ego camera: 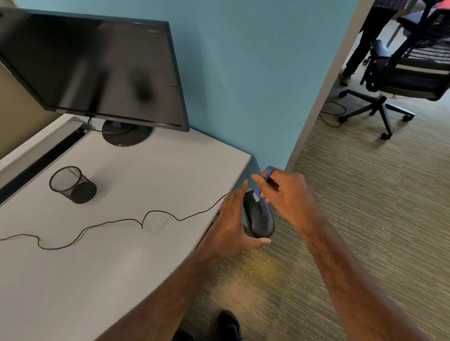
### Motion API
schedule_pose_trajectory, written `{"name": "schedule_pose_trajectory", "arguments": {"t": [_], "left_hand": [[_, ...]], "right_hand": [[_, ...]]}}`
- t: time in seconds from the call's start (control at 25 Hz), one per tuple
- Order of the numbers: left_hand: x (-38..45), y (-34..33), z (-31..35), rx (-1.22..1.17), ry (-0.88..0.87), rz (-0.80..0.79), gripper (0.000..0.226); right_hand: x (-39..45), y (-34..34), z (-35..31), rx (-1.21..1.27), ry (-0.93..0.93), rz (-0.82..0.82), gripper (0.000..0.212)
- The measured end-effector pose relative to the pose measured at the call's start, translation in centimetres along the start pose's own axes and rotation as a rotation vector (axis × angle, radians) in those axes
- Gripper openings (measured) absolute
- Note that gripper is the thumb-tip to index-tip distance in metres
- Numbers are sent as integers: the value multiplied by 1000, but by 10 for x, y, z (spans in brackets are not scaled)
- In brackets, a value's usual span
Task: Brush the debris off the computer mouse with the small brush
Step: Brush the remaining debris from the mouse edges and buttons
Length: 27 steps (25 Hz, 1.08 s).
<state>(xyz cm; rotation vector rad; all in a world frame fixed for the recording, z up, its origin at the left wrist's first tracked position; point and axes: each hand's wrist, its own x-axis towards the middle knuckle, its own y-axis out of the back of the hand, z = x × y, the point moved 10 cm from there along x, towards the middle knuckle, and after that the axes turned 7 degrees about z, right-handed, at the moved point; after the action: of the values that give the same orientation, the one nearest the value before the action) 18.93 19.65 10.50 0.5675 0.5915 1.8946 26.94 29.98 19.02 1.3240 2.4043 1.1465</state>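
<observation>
I see a white tabletop [126,257] set against a teal partition wall [243,61], with striped beige carpet [380,214] to its right. A dark, switched-off monitor [90,67] stands on its round base near the tabletop's far edge. A black mesh pen cup [72,184] lies tipped on its side toward the left of the tabletop, mouth facing left. A metal cable tray [18,173] runs along the far left edge. A black office chair [412,70] stands on the carpet past the end of the wall, and someone's dark trouser legs [368,38] are beside it. The computer mouse [259,215] is black, off the tabletop, held in the air just past the right edge, above the carpet. Its thin cable [101,224] trails back across the tabletop to the near left edge. Left hand [233,224] cups the mouse from the left and below, fingers curled around it, thumb at the near end. Right hand [285,196] pinches the small blue brush [261,186] between thumb and fingers; handle sticks out above the hand. The white bristles touch the far end of the mouse, near the buttons. I can't make out any debris on the mouse.
</observation>
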Motion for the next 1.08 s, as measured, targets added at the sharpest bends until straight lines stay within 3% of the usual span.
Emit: {"name": "schedule_pose_trajectory", "arguments": {"t": [0.4, 0.64, 0.84, 0.96, 1.08], "left_hand": [[-5, -6, -4, -7, -66, -4, 129], [4, 15, 6, -60, -69, 74, 117], [7, 6, -9, -80, -2, 28, 130], [8, 1, -11, -81, 24, -7, 131], [6, 2, -13, -109, 48, -14, 130]], "right_hand": [[5, -6, 8, -54, -56, -208, 38], [-2, 6, 16, 128, -122, -170, 30], [-7, 22, 23, 68, -87, 84, 29], [-18, 12, 18, 174, -60, 37, 27], [-23, 21, 22, 137, -69, 133, 28]]}}
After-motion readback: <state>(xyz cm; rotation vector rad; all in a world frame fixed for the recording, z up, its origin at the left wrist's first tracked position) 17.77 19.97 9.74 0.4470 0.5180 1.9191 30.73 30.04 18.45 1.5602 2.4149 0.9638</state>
